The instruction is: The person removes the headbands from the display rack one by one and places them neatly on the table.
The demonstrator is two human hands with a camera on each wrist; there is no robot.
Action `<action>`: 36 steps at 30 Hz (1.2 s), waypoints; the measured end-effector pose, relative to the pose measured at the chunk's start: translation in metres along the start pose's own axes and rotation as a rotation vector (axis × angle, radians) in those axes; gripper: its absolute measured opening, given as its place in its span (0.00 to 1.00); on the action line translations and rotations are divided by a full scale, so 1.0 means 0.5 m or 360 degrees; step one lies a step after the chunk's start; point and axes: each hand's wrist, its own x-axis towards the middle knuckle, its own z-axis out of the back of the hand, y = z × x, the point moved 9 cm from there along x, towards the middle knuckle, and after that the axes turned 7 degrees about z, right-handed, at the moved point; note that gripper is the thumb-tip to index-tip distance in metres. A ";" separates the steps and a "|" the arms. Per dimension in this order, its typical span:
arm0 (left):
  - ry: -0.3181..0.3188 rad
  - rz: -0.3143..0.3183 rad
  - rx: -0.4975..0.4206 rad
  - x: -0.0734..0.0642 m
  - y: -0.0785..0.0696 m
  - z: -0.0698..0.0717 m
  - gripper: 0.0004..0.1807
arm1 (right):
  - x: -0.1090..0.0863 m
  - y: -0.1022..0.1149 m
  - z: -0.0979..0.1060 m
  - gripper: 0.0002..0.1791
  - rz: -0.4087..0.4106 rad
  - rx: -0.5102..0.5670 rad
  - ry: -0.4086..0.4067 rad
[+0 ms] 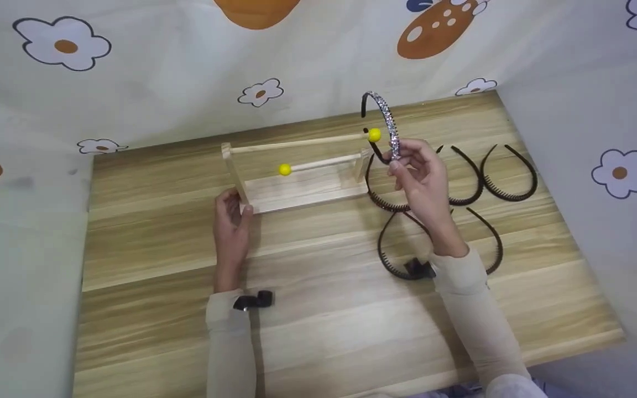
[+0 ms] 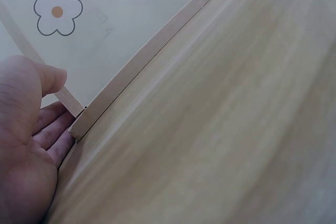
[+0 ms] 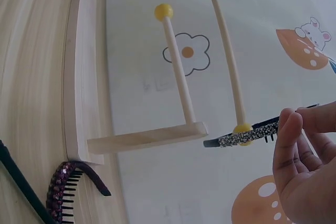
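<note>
A wooden stand (image 1: 307,198) with two rods, each tipped with a yellow ball (image 1: 285,169), sits on the table. My left hand (image 1: 231,218) grips its left end at the foot of the upright, thumb in front and fingers behind. Between thumb and fingertips my right hand (image 1: 421,177) pinches a glittery headband (image 1: 389,122). The headband is held up at the right end of the upper rod (image 3: 231,66), beside that rod's yellow ball (image 1: 374,134). Whether the two touch I cannot tell. The lower rod's ball points left.
Several dark toothed headbands lie on the table to the right, among them one headband (image 1: 534,171) at the far right and another (image 1: 385,243) near my right forearm. A patterned cloth (image 1: 158,72) hangs behind the table (image 1: 324,309).
</note>
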 end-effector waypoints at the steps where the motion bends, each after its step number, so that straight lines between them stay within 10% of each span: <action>1: -0.0001 -0.0001 -0.0008 0.000 0.000 0.000 0.26 | 0.000 0.000 0.004 0.18 0.0008 -0.0005 0.0000; 36: -0.0008 -0.0007 0.0017 -0.001 0.001 -0.001 0.25 | -0.049 -0.043 0.231 0.09 -0.0154 -0.0283 -0.0148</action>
